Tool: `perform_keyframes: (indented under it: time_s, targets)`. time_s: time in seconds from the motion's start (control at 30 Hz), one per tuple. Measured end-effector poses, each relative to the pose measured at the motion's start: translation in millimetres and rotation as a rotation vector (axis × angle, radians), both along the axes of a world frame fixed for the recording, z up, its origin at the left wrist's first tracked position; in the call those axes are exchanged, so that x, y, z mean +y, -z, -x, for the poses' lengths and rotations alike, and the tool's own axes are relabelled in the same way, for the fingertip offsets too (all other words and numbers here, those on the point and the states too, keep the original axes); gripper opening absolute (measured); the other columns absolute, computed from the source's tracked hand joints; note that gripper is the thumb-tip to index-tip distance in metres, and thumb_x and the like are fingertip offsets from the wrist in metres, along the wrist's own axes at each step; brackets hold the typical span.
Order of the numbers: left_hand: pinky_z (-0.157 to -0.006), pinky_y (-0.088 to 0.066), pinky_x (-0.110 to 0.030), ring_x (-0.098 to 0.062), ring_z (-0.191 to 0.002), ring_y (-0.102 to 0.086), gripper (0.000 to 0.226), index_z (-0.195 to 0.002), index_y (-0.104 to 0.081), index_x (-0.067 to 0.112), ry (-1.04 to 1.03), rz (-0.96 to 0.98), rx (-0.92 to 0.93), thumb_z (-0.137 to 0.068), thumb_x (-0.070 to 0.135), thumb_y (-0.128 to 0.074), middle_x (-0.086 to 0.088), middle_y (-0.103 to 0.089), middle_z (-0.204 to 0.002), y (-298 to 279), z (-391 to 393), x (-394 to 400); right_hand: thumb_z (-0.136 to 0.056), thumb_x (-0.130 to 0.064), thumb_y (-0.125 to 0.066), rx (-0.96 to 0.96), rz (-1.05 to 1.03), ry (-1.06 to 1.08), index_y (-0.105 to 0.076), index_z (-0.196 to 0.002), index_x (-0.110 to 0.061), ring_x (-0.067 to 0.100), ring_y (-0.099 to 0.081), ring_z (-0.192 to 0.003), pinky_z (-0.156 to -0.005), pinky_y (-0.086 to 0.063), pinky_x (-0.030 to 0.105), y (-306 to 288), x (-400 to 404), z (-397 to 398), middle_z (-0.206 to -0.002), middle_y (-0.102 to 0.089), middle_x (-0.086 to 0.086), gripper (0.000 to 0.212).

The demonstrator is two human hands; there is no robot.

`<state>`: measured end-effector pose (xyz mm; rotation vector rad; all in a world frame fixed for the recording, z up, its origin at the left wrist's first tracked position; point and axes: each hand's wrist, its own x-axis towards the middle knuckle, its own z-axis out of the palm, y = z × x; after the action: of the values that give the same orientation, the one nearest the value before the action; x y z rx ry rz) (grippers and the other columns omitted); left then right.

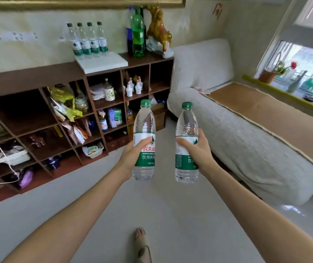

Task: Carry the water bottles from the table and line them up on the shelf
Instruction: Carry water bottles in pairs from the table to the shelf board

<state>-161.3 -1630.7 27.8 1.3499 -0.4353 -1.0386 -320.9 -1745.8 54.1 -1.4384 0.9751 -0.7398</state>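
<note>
Both arms reach forward; the left hand [133,158] grips one upright water bottle [144,141], the right hand [199,154] grips another water bottle [186,143], fingers wrapped around the labels.

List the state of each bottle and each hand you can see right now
left hand: grips left bottle
right hand: grips right bottle
left bottle: upright, capped, carried
right bottle: upright, capped, carried
four bottles: upright, capped, in a row on the shelf
</note>
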Motion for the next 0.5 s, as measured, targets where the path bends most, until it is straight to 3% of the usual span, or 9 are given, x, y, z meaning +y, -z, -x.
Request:
perform_keyframes:
  time_s: [0.13, 0.27, 0.5]
  targets:
    - [-0.068, -0.054, -0.032, -0.021, -0.069, -0.069, 0.03, -0.111, -0.065, 0.014, -0.005, 0.004, -0.011, -0.086, 0.031, -0.067, -0.007, -0.073, -0.081, -10, -87, -74, -0.079, -0.022, -0.076, 0.002, 0.004, -0.007, -0.048, -0.112, -0.023, 0.019, -0.068, -0.087, -0.079, -0.057, 0.037, -3, -71, -88, -0.102, -0.067, 0.002, 0.044]
    - [-0.064, -0.054, -0.029, -0.02, -0.07, -0.069, 0.025, -0.109, -0.064, 0.016, -0.027, 0.026, -0.018, -0.088, 0.03, -0.065, -0.007, -0.073, -0.082, -35, -168, -141, -0.079, -0.026, -0.076, 0.008, 0.039, -0.058, -0.046, -0.115, -0.028, 0.015, -0.068, -0.087, -0.071, -0.055, 0.028, -21, -141, -169, -0.099, -0.066, -0.005, 0.047]
    - [-0.074, -0.055, -0.033, -0.021, -0.079, -0.069, 0.027, -0.111, -0.063, 0.017, -0.08, -0.018, -0.173, -0.089, 0.032, -0.062, -0.007, -0.071, -0.089, -39, -295, -234, -0.08, -0.022, -0.074, -0.01, 0.075, -0.183, -0.046, -0.112, -0.027, 0.011, -0.066, -0.085, -0.068, -0.05, 0.026, -20, -255, -303, -0.095, -0.064, -0.006, 0.042]
